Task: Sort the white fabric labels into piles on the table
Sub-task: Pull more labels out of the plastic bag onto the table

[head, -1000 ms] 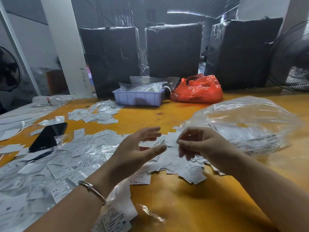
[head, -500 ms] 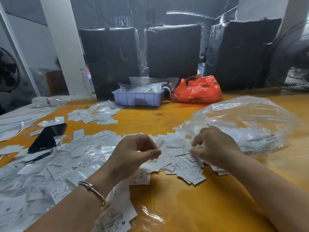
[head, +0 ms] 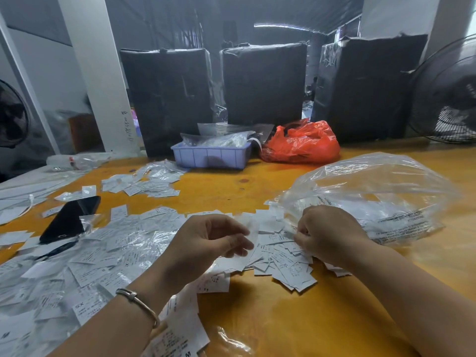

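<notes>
Labels [head: 280,256] lie in a heap on the bench [head: 283,318] between my hands, my left hand [head: 206,246] pinching one label [head: 251,231] above it, my right hand [head: 327,233] gripping labels in the heap.

Table [head: 296,320] under my hands: glossy yellow, smooth. Labels [head: 291,271]: matt white printed fabric, some in shiny clear film. Big bag [head: 373,191]: thin clear crinkly plastic. Bracelet [head: 136,302] on my wrist: polished metal. Phone [head: 69,220]: glossy black

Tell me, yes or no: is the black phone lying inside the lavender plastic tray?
No. The black phone lies on the table among labels at left, well apart from the lavender tray.
</notes>
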